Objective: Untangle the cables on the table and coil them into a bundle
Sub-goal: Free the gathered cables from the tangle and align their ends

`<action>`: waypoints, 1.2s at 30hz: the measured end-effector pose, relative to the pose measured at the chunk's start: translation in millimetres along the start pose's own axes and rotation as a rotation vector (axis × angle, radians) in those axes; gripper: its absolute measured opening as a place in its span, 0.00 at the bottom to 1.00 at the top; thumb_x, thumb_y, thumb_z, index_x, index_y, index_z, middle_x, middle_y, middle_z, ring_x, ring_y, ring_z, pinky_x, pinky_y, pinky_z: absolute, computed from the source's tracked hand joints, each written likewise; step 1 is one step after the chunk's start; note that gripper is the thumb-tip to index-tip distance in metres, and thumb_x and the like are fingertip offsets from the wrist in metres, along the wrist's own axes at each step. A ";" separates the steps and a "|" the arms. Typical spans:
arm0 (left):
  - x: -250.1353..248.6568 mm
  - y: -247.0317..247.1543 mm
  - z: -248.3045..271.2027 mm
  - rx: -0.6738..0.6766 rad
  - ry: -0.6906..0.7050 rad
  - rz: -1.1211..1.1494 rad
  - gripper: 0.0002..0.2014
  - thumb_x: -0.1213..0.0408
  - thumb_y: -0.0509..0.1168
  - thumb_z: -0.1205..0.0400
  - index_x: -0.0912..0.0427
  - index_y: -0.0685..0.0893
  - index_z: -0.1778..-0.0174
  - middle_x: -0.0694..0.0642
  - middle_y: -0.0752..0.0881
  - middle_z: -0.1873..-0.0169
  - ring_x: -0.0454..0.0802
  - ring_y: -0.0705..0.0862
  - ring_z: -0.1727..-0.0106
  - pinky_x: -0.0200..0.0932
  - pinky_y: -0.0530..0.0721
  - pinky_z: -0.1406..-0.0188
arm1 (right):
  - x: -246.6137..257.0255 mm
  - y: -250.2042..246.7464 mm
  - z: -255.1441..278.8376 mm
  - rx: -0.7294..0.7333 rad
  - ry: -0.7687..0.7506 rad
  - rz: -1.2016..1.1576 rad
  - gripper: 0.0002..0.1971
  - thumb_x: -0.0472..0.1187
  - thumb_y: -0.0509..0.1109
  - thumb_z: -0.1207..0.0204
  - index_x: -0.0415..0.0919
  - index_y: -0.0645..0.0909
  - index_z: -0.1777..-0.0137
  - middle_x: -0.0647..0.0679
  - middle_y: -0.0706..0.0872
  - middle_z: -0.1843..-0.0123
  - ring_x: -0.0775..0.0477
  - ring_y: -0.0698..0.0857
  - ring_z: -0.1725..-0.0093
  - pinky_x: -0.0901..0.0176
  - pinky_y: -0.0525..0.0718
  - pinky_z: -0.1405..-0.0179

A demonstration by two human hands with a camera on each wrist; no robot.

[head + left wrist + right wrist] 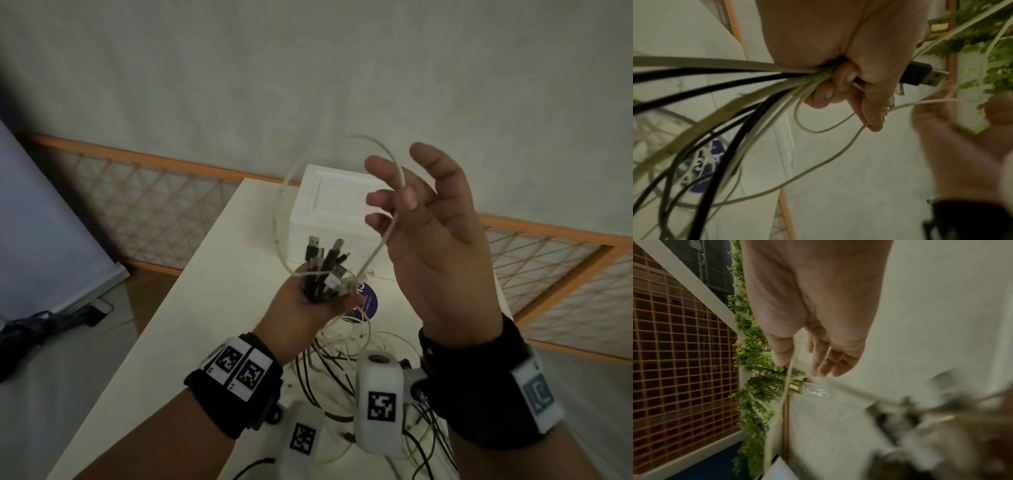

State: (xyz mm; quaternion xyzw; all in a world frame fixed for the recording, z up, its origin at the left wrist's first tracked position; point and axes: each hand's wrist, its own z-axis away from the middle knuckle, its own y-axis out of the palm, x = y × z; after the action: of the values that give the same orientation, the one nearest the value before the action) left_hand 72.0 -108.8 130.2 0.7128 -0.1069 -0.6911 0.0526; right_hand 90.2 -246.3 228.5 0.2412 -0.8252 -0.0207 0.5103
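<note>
White cable [388,236] arcs from the left hand [305,310] up to the right hand [435,240], which pinches it above and right; the left hand is clenched on the bunched cable ends [325,270]; loose lengths trail onto the table [191,308] below.
</note>
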 end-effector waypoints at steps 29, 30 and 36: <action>66.1 -113.2 -15.3 -0.329 -0.356 -0.260 0.05 0.64 0.68 0.19 0.57 0.84 0.48 0.60 0.91 0.68 0.49 0.68 0.79 0.42 0.66 0.76 | -11.3 -145.6 46.5 -0.416 0.732 1.754 0.22 0.36 0.60 0.23 0.52 0.78 0.30 0.41 0.81 0.33 0.33 0.79 0.37 0.44 0.80 0.40; 64.5 -114.0 -12.4 -0.343 -0.348 -0.233 0.04 0.63 0.66 0.17 0.59 0.83 0.50 0.60 0.89 0.71 0.49 0.67 0.79 0.42 0.65 0.77 | -11.0 -146.2 50.6 -0.443 0.811 1.799 0.26 0.35 0.61 0.26 0.52 0.75 0.27 0.41 0.77 0.29 0.31 0.76 0.34 0.39 0.78 0.36; 48.5 -92.2 2.4 -0.242 -0.290 -0.081 0.18 0.62 0.66 0.17 0.57 0.79 0.75 0.56 0.71 0.82 0.48 0.66 0.79 0.42 0.65 0.75 | -52.9 -32.7 41.7 0.108 0.468 1.187 0.25 0.42 0.73 0.25 0.48 0.75 0.28 0.51 0.81 0.33 0.56 0.79 0.42 0.64 0.75 0.38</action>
State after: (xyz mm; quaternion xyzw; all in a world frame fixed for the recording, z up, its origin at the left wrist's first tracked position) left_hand 78.0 -29.9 62.4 0.5981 -0.0006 -0.7959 0.0941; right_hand 86.3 -261.8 155.3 -0.2332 -0.6852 0.3600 0.5887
